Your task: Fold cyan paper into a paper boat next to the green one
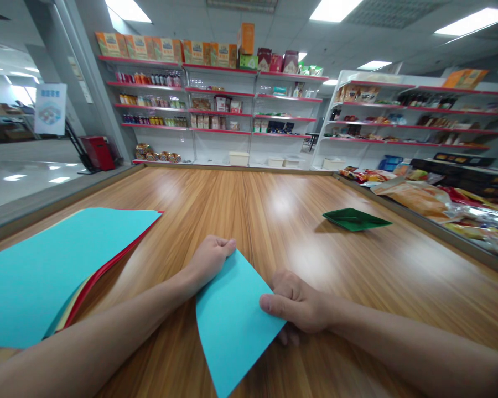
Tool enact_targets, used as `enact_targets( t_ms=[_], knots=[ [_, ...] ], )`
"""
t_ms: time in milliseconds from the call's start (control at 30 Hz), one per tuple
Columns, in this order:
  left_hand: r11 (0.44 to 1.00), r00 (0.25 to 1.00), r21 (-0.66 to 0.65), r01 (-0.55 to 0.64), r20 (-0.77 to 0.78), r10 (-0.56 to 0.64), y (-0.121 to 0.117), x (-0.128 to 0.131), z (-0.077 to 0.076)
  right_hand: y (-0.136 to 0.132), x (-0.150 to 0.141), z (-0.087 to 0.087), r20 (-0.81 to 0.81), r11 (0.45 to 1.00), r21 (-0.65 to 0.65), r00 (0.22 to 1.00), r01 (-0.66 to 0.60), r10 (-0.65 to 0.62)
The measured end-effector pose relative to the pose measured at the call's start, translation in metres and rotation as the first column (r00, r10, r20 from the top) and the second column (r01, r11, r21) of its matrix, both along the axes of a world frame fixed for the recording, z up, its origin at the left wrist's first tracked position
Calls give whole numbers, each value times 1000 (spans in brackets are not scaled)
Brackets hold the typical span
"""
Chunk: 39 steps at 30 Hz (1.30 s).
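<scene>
A folded sheet of turquoise paper (232, 320) lies on the wooden table (274, 221) right in front of me. My left hand (209, 260) is closed on the sheet's far left corner, fingers curled. My right hand (296, 304) pinches its right edge, thumb on top of the paper and fingers below. Both forearms rest on the table.
A stack of coloured sheets (53, 271), turquoise on top with red and yellow beneath, lies at the left. A folded green paper shape (354, 219) sits at the right. Snack packets (431, 199) fill a counter along the right edge. Shop shelves (216, 105) stand behind.
</scene>
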<state>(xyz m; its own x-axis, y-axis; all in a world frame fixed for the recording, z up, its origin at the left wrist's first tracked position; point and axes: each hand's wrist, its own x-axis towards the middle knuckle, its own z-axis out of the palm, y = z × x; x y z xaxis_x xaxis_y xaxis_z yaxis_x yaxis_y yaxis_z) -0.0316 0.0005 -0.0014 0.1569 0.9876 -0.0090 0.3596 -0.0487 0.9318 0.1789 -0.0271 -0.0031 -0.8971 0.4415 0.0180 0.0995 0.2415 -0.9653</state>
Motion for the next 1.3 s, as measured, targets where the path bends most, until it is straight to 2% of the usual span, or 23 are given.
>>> enact_targets(
  t_ms=[167,300,467,667,867,1033,1100,1167,1233,1300],
  knots=[
    [1000,1000,15,8,-27,-7,1,-1,-1,0,1,2,53,999,-8,998,-32,32],
    [1000,1000,12,8,-18,-7,0,0,0,0,2,4,18,998,-26,998,-53,54],
    [1000,1000,-14,9,0,-9,0,0,0,0,1,3,-44,989,-116,996,-87,82],
    [1000,999,12,10,-31,-10,4,-1,-3,3,0,-2,-97,990,-44,987,-136,132],
    [999,998,25,20,-57,-19,5,-2,-3,1,1,2,-46,989,-72,991,-129,126],
    [997,995,69,45,-95,-39,3,-1,-3,-2,0,9,49,982,-54,981,-183,185],
    [985,989,172,4,-147,21,1,-1,-3,-3,-1,9,87,982,-37,979,-183,186],
    [947,968,312,-73,-205,142,-1,-2,-2,-4,-3,7,108,990,-25,984,-139,141],
    [892,936,414,-181,-205,285,1,-5,-1,-5,-5,5,114,999,-6,993,-44,44],
    [851,913,413,-324,-100,396,5,-10,0,-4,-7,4,99,995,24,990,98,-100]
  ],
)
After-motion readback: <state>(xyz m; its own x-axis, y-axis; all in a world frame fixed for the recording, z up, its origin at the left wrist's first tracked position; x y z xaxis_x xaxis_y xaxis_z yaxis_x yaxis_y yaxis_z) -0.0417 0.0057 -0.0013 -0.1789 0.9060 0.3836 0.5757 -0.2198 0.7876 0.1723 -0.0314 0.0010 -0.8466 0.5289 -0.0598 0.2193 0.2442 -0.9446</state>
